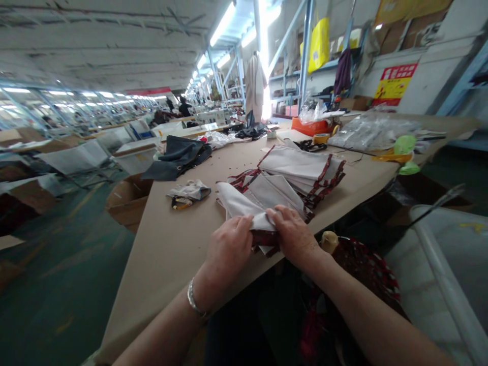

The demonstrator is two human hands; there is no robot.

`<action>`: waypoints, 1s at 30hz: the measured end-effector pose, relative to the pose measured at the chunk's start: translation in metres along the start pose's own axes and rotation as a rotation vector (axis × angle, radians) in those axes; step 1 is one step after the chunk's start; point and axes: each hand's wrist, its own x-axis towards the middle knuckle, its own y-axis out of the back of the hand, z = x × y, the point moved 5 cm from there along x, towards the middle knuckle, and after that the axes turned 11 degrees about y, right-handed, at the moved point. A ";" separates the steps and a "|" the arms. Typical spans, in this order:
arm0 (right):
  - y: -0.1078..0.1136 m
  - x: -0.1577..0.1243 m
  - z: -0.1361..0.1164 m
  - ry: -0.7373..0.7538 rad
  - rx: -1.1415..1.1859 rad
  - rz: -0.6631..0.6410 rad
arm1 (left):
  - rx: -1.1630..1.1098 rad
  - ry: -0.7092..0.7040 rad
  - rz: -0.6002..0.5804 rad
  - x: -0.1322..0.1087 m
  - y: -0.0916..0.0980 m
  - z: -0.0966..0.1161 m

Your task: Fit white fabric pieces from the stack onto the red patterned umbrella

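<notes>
My left hand (227, 245) and my right hand (293, 231) both pinch the near end of a white fabric piece with red plaid trim (244, 206) at the front edge of the tan table (179, 239). A silver bracelet circles my left wrist. Behind the held piece lies a stack of like white and plaid pieces (301, 170), fanned over each other. The fingertips of both hands are curled into the cloth, thumbs on top.
A small bundle of cloth (189, 192) lies left of the stack, a dark garment (179, 156) farther back. Tape rolls, an orange tray (310, 125) and plastic bags sit at the far right. Cardboard boxes stand on the floor to the left. A wire cart (446, 264) is at my right.
</notes>
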 end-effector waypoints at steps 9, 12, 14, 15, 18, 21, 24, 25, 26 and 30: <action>-0.009 -0.028 0.022 -0.267 0.371 0.025 | 0.102 0.025 -0.152 -0.055 -0.024 0.006; -0.006 -0.030 0.015 -0.183 0.325 0.047 | -0.003 0.126 -0.092 -0.059 -0.019 -0.003; -0.003 -0.035 0.009 -0.093 0.248 0.046 | -0.184 0.264 -0.058 -0.064 -0.016 -0.012; -0.003 -0.041 0.005 -0.053 0.192 0.020 | -0.327 0.368 -0.056 -0.067 -0.017 -0.017; -0.013 -0.068 -0.008 0.047 0.039 -0.084 | -0.921 0.814 -0.126 -0.083 -0.032 -0.021; -0.029 -0.106 -0.021 0.072 0.020 -0.175 | -1.425 1.203 -0.154 -0.100 -0.051 0.000; -0.038 -0.145 -0.019 -0.075 0.189 -0.190 | -1.623 1.321 -0.173 -0.110 -0.066 0.029; -0.037 -0.155 -0.014 -0.162 0.310 -0.152 | -1.639 1.320 -0.215 -0.113 -0.072 0.038; -0.035 -0.165 -0.007 -0.271 0.466 -0.084 | -1.633 1.301 -0.281 -0.117 -0.077 0.047; -0.025 -0.196 0.012 -0.802 1.280 0.274 | -1.499 1.010 -0.863 -0.132 -0.096 0.090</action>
